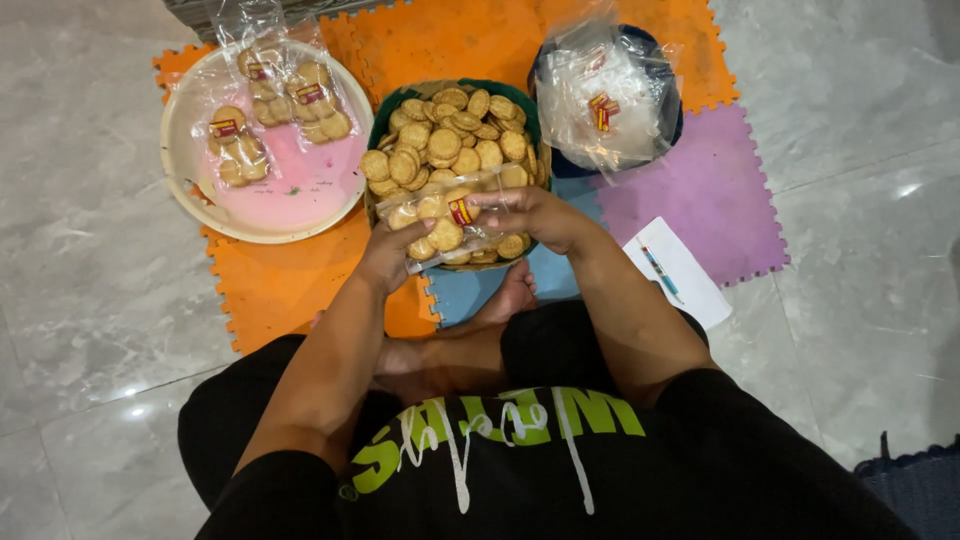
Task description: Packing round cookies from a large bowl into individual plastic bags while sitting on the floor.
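Observation:
Both my hands hold one clear plastic bag of round golden biscuits point(450, 225) with a small red and yellow label, just over the near rim of a green basket point(378, 118) heaped with loose biscuits point(455, 135). My left hand point(392, 252) grips the bag's left end from below. My right hand point(530, 215) pinches its right end from above.
A pink and white round tray point(290, 200) at the upper left carries three filled biscuit bags point(285, 100). A dark blue bowl point(560, 165) at the upper right holds empty clear bags point(605, 95). A white paper with a pen point(680, 275) lies right of my arm. Foam mats point(700, 190) cover grey tiles.

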